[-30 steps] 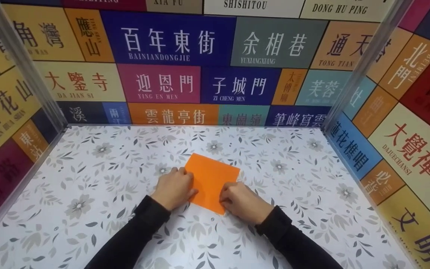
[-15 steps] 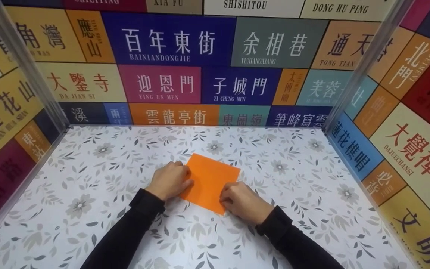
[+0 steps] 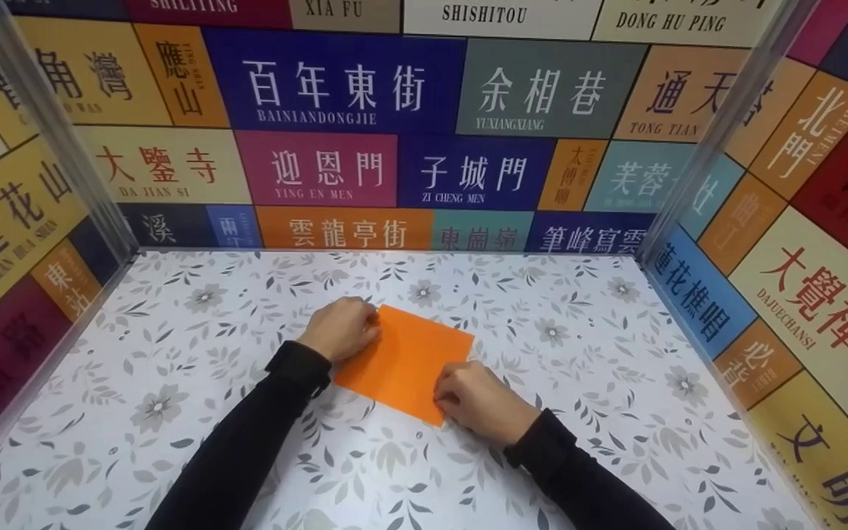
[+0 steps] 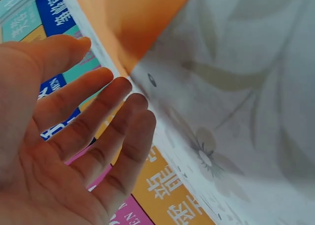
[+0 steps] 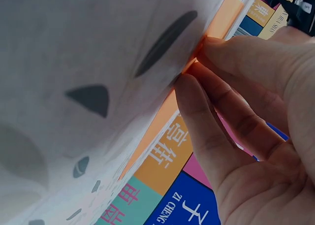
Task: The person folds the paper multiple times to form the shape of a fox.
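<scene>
Paper (image 3: 405, 357), orange, lies on the floral tabletop (image 3: 409, 478), between both hands: right hand (image 3: 483, 397) pinches its right edge; left hand (image 3: 343, 327), fingers loosely parted, is beside its far-left corner, contact unclear.

Paper (image 3: 403, 368) lies on the table (image 3: 409, 478), a wall (image 3: 435, 132) behind.

One orange sheet (image 3: 409, 361), two sets of fingers (image 4: 133, 146) (image 5: 198, 112), two sleeves (image 3: 240, 427) (image 3: 601, 478) show.
</scene>
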### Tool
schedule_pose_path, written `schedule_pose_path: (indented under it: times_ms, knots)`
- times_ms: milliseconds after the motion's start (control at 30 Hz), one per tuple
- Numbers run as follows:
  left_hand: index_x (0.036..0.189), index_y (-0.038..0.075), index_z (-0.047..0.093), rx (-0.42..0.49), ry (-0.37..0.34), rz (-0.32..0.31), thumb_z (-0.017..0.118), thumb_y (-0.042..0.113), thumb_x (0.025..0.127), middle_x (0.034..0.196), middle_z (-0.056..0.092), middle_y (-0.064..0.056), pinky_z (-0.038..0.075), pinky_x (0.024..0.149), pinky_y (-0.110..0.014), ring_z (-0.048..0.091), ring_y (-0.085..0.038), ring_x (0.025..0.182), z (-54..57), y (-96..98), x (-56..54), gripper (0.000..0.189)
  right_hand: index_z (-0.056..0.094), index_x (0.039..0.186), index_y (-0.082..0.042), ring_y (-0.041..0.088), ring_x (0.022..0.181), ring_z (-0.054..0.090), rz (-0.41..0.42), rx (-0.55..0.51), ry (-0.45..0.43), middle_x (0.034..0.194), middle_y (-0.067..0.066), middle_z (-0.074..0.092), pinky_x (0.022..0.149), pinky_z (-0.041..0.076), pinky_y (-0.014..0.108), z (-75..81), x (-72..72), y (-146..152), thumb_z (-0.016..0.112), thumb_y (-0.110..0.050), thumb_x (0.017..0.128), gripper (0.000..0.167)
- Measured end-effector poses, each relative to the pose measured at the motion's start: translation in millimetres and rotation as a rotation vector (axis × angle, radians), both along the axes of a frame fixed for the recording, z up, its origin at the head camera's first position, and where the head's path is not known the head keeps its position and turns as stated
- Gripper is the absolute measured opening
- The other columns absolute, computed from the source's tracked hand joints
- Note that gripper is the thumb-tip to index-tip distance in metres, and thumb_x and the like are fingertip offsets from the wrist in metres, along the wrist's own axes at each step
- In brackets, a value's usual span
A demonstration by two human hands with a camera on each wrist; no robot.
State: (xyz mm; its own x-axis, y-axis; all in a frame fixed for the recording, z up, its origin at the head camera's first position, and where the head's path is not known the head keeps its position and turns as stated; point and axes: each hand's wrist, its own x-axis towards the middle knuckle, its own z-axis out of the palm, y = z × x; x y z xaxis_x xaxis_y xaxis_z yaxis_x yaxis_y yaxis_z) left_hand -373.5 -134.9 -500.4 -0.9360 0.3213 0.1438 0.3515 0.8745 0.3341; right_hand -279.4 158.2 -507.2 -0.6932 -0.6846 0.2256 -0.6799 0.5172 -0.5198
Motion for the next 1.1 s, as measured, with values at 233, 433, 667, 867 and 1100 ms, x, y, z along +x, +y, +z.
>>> schedule_pose_path:
  times_ms: [233,433,667,867,1100]
  knots:
    - [0.111,0.006,0.086,-0.023,0.058,0.003,0.081,0.020,0.105,0.109,0.082,-0.015,0.068,0.093,-0.057,0.078,-0.037,0.103,-1.9,8.2,-13.7,0.016,0.091,0.098,-0.007,0.022,0.098,0.081,-0.007,0.017,-0.001,0.103,0.009,0.085,0.092,0.071,0.033,1.4,0.5,-2.1,0.080,0.011,0.095,0.022]
    - [0.106,0.004,0.085,-0.021,0.100,0.006,0.081,0.015,0.103,0.102,0.077,-0.016,0.068,0.087,-0.057,0.076,-0.038,0.097,-1.7,12.9,-16.6,0.012,0.091,0.099,-0.006,0.025,0.097,0.082,0.005,0.016,0.010,0.102,0.010,0.084,0.091,0.071,0.032,0.6,1.2,-4.2,0.080,0.010,0.095,0.020]
    - [0.099,0.004,0.082,-0.047,0.091,0.013,0.082,0.015,0.103,0.101,0.074,-0.016,0.067,0.083,-0.058,0.074,-0.038,0.096,-4.7,15.6,-25.6,0.012,0.091,0.098,-0.005,0.024,0.096,0.082,0.013,0.022,0.032,0.101,0.009,0.084,0.089,0.071,0.031,-0.2,-0.6,-3.8,0.080,0.010,0.095,0.019]
    - [0.104,0.004,0.084,-0.068,0.073,0.016,0.084,0.020,0.103,0.105,0.075,-0.017,0.068,0.086,-0.059,0.076,-0.040,0.101,-6.8,19.9,-32.4,0.015,0.091,0.098,-0.005,0.025,0.096,0.082,0.008,0.026,0.037,0.101,0.011,0.085,0.090,0.071,0.032,0.0,-0.6,-0.8,0.082,0.010,0.095,0.018]
    - [0.106,0.004,0.086,-0.090,0.043,0.039,0.084,0.023,0.104,0.109,0.076,-0.017,0.068,0.090,-0.058,0.075,-0.039,0.103,-5.8,23.9,-34.4,0.020,0.091,0.099,-0.006,0.024,0.097,0.082,0.002,0.023,0.026,0.102,0.009,0.085,0.091,0.071,0.033,1.7,0.2,0.8,0.082,0.009,0.096,0.018]
